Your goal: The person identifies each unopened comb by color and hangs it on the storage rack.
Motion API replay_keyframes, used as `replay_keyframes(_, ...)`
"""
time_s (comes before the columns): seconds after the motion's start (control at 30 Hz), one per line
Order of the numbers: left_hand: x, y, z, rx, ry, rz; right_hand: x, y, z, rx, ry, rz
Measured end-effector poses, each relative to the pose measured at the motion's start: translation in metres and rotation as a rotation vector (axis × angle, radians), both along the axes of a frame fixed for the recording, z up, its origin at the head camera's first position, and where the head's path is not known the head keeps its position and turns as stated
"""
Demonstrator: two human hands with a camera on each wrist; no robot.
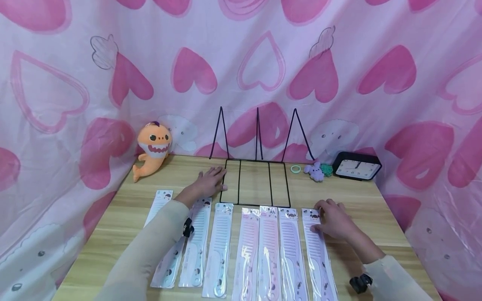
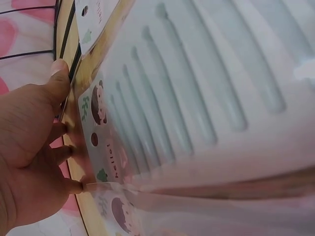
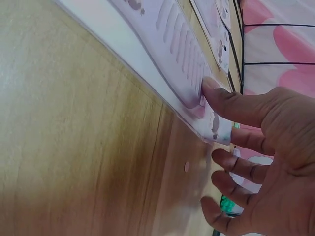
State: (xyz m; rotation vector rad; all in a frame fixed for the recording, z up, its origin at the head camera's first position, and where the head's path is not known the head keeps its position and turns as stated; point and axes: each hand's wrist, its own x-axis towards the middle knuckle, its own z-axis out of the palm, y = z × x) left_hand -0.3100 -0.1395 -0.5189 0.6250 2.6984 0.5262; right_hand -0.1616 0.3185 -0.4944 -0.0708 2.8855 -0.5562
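Seven clear-packaged combs lie in a row on the wooden table. My left hand [image 1: 206, 182] rests on the table beside the left side of a black wire rack [image 1: 255, 161], fingers spread and holding nothing. Below it lie the packaged blue-green combs [image 1: 222, 240], one large in the left wrist view [image 2: 167, 88]; my sleeve covers part of the leftmost. At the row's right end, my right hand [image 1: 333, 218] pinches the top of a packaged purple comb [image 1: 318, 251]. Its thumb [image 3: 221, 98] lies on the front, with the index finger at the top edge; the other fingers are loosely bent.
Packaged pink combs [image 1: 269, 242] and another purple one [image 1: 291, 246] lie mid-row. Behind stand an orange shark plush [image 1: 153, 146] at left, and a pale green ring [image 1: 295, 169], a small purple plush [image 1: 315, 171] and a black clock [image 1: 357, 166] at right. A heart-patterned curtain surrounds the table.
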Motion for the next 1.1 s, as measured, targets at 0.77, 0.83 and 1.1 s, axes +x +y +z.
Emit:
replay_keyframes(0.77,-0.012,0.001,-0.008,0.017,-0.006,0.029,-0.009,0.010,0.039,-0.282,0.135,-0.110)
replay_keyframes(0.83,-0.015,0.000,-0.014,0.024,-0.004,0.032,-0.009,0.009,0.047,-0.298,0.186,-0.115)
replay_keyframes(1.1,-0.028,-0.004,-0.033,0.013,-0.013,0.036,-0.005,-0.002,0.074,-0.378,0.409,-0.132)
